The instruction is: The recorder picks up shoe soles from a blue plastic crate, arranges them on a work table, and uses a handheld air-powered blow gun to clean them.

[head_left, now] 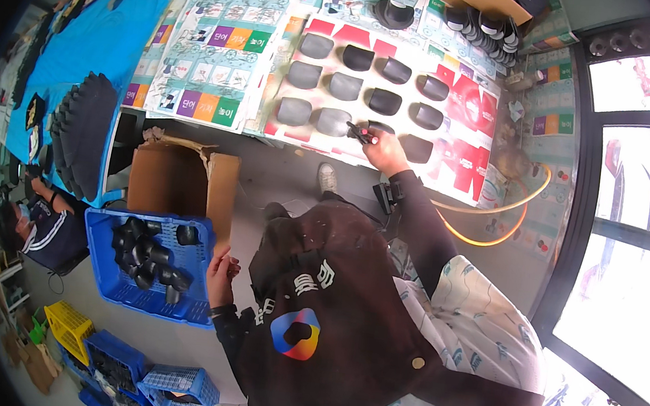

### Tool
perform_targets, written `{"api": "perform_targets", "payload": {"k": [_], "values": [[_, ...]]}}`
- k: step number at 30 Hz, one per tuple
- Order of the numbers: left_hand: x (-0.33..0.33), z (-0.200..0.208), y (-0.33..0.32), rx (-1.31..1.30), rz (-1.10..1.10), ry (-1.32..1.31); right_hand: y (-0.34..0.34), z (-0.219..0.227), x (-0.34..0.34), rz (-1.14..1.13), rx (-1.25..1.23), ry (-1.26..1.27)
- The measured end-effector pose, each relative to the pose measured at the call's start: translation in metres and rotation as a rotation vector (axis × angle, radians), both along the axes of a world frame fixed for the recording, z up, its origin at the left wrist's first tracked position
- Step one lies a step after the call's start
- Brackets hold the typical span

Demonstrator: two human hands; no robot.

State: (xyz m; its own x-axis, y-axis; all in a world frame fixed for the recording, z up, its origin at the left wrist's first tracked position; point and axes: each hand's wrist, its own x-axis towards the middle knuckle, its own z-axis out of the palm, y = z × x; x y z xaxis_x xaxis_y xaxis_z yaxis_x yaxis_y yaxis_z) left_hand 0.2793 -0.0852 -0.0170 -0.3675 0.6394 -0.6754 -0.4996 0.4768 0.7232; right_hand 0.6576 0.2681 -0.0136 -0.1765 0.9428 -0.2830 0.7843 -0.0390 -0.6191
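My right hand (387, 154) is closed around a small black spray gun (361, 134) with red on it, held over the near edge of the paper-covered table. Under its nozzle lies a greyish curved piece (333, 121), like a shoe part. A dark piece (416, 148) lies just right of the hand, and another is partly hidden behind the gun. More such pieces sit in rows, greyer on the left and darker on the right. My left hand (221, 275) hangs low, fingers loosely bent with nothing in them, beside the blue crate (199, 305) of black curved parts.
A yellow-orange hose (525, 220) loops right of the table. An open cardboard box (221, 192) stands below its left part. At left, a blue-covered table (88, 43) bears stacked dark pieces. One person (53, 222) sits there. More crates (179, 386) stand at lower left.
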Motion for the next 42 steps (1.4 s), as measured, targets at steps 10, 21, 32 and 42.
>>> {"api": "perform_targets", "payload": {"k": [10,21,32,42], "values": [[0.010,0.011,0.016,-0.016,-0.024,-0.001,0.032,0.019,-0.009,0.003,0.058,0.068],[0.032,0.017,0.039,-0.052,0.007,0.022,0.107,0.044,0.018,0.031,0.159,0.006],[0.038,0.003,0.038,-0.093,-0.049,0.036,0.084,0.041,0.128,-0.138,0.037,0.117],[0.032,0.014,0.089,-0.087,-0.092,0.105,0.191,0.082,0.047,0.053,0.047,0.005]]}}
